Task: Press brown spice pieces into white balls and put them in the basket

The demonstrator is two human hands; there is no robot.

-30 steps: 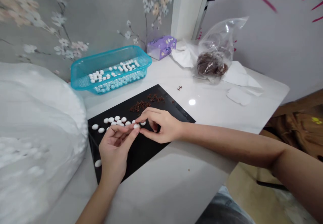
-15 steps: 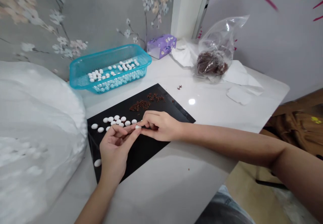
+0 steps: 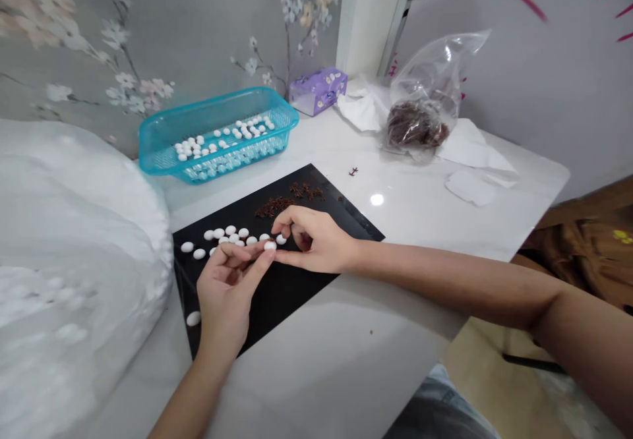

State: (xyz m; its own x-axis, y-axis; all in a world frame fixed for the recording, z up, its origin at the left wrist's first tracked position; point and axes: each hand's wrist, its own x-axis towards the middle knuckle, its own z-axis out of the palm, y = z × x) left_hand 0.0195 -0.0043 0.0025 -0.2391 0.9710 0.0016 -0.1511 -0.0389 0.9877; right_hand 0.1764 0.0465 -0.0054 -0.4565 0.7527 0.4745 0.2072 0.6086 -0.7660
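Between the thumb and fingertips of my left hand [image 3: 225, 294] is a small white egg-shaped piece [image 3: 270, 246], held above a black mat [image 3: 297, 287]. A speck of dark brown shows at its upper edge. My right hand [image 3: 321, 241] is just to the right, its index finger raised and apart from the thumb, and the thumb tip close to or touching the white piece. Several similar white pieces [image 3: 231, 231] lie on the mat behind my left hand. Small brown bits [image 3: 274, 207] are heaped toward the mat's far side.
A turquoise basket [image 3: 217, 106] holding more white pieces stands behind the mat. On the left is a large white plastic bag [image 3: 84, 208]. Farther back are a purple tissue pack [image 3: 319, 89], a clear bag of brown bits [image 3: 418, 122] and white paper [image 3: 469, 187].
My right fingers closed in at the white piece half a second ago; now the index finger is lifted away from the thumb. My left hand has kept its hold nearly still.
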